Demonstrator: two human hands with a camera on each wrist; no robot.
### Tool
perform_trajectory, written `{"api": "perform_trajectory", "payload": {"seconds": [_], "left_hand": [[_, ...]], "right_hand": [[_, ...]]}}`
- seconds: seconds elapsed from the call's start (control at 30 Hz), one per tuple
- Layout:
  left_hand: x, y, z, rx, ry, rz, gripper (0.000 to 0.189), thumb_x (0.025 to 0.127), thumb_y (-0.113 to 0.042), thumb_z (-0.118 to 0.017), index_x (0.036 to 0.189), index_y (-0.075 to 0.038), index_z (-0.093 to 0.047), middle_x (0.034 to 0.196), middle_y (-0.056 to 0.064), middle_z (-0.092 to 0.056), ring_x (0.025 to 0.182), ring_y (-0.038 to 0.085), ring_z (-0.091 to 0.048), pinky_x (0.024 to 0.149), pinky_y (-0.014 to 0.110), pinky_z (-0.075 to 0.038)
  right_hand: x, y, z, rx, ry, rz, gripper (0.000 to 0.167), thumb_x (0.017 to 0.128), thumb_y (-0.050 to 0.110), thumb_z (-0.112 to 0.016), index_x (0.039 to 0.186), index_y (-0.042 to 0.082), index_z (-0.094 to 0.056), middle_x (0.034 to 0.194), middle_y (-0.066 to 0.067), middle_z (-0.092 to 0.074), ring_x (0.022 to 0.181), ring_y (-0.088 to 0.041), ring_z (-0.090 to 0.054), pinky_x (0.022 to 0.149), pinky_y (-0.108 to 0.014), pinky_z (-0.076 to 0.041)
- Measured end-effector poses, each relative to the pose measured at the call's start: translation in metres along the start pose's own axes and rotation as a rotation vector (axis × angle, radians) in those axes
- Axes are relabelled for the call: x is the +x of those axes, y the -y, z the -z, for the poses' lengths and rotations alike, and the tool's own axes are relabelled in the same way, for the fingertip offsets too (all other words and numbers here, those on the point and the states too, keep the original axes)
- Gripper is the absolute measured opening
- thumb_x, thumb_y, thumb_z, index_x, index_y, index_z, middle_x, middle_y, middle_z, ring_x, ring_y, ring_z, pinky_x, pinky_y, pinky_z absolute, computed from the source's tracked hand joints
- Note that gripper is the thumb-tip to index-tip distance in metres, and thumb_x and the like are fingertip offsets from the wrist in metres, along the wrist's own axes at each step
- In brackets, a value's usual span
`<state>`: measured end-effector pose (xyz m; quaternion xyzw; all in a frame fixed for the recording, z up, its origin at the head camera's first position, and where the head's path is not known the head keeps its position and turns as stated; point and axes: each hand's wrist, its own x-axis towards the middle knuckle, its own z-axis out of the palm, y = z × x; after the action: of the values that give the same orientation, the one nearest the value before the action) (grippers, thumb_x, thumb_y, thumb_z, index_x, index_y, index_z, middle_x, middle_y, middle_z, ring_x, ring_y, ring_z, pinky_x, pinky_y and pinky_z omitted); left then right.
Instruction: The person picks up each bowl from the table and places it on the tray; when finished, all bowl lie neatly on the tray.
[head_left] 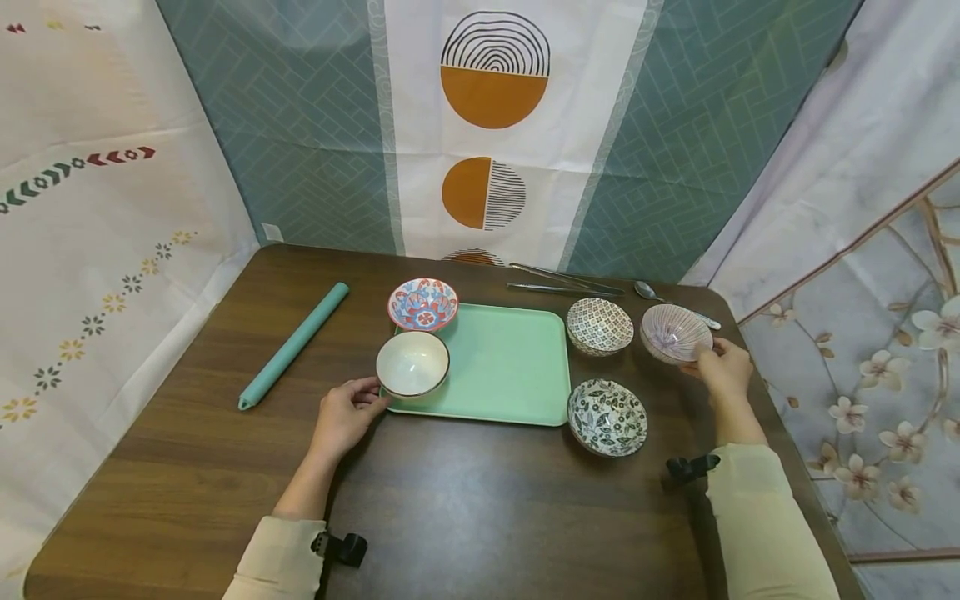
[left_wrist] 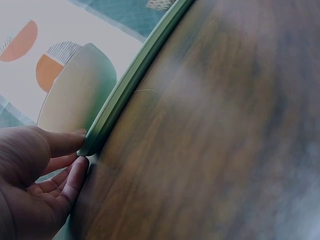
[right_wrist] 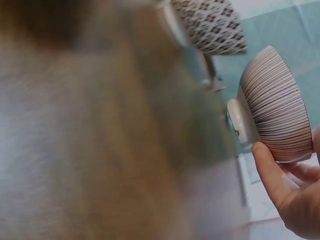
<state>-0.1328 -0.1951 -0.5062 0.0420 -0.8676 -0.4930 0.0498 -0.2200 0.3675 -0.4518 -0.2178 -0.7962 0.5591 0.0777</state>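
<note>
At the near left corner of the mint-green tray (head_left: 510,367), my left hand (head_left: 348,417) pinches the rim between thumb and fingers; the left wrist view shows this hand (left_wrist: 45,180) on the tray's edge (left_wrist: 120,90). A white bowl with a dark rim (head_left: 412,364) stands on the tray's left end, just beside that hand. Farther right, my right hand (head_left: 723,371) holds a purple-striped bowl (head_left: 677,332) by its near right side. In the right wrist view a finger touches near the foot of this striped bowl (right_wrist: 277,107).
A red-and-blue patterned bowl (head_left: 423,305) sits at the tray's back left corner. Right of the tray are a brown-patterned bowl (head_left: 600,325) and a leaf-patterned bowl (head_left: 607,418). Chopsticks (head_left: 562,289) and a spoon (head_left: 648,292) lie behind. A teal roll (head_left: 294,346) lies left.
</note>
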Motion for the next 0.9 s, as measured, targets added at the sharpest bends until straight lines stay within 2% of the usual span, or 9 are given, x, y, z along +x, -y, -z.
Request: {"api": "perform_trajectory", "payload": {"seconds": [0.17,0.37,0.6,0.77,0.9], "left_hand": [[-0.001,0.001,0.000,0.003,0.002,0.012,0.036,0.087,-0.008,-0.080,0.118,0.008,-0.070,0.099,0.018,-0.071,0.085,0.023,-0.068,0.066,0.013,-0.051],[-0.001,0.002,0.000,0.000,-0.001,0.005,0.035,0.087,-0.008,-0.080,0.117,0.008,-0.071,0.098,0.017,-0.071,0.084,0.021,-0.067,0.066,0.014,-0.051],[-0.001,0.002,-0.001,0.025,-0.015,-0.017,0.032,0.089,-0.007,-0.078,0.116,0.008,-0.071,0.098,0.017,-0.072,0.086,0.026,-0.070,0.067,0.014,-0.052],[-0.002,0.001,0.000,0.026,-0.024,-0.005,0.031,0.090,-0.007,-0.076,0.116,0.008,-0.071,0.099,0.017,-0.072,0.088,0.028,-0.070,0.068,0.014,-0.051],[-0.002,-0.001,-0.001,0.027,-0.029,-0.007,0.030,0.090,-0.007,-0.076,0.116,0.008,-0.072,0.097,0.017,-0.073,0.087,0.027,-0.070,0.067,0.013,-0.051]], "right_hand": [[-0.007,0.027,-0.001,0.053,-0.005,0.031,0.052,0.103,0.016,-0.051,0.147,-0.009,-0.043,0.103,-0.005,-0.054,0.056,-0.004,-0.067,0.064,-0.024,-0.059],[-0.022,0.060,-0.024,0.080,0.073,0.107,0.048,0.102,0.012,-0.053,0.142,-0.013,-0.046,0.097,-0.003,-0.057,0.061,-0.002,-0.066,0.064,-0.025,-0.060],[-0.040,0.079,-0.075,0.068,0.209,0.218,0.040,0.102,0.008,-0.050,0.134,-0.016,-0.053,0.108,-0.020,-0.057,0.070,-0.004,-0.066,0.071,-0.030,-0.060],[-0.055,0.085,-0.122,0.006,0.304,0.188,0.039,0.101,0.007,-0.052,0.136,-0.011,-0.055,0.106,-0.025,-0.058,0.070,-0.012,-0.068,0.072,-0.034,-0.061],[-0.067,0.090,-0.151,-0.046,0.394,0.162,0.042,0.102,0.008,-0.051,0.141,-0.007,-0.052,0.108,-0.024,-0.056,0.079,-0.026,-0.071,0.071,-0.032,-0.061]]}}
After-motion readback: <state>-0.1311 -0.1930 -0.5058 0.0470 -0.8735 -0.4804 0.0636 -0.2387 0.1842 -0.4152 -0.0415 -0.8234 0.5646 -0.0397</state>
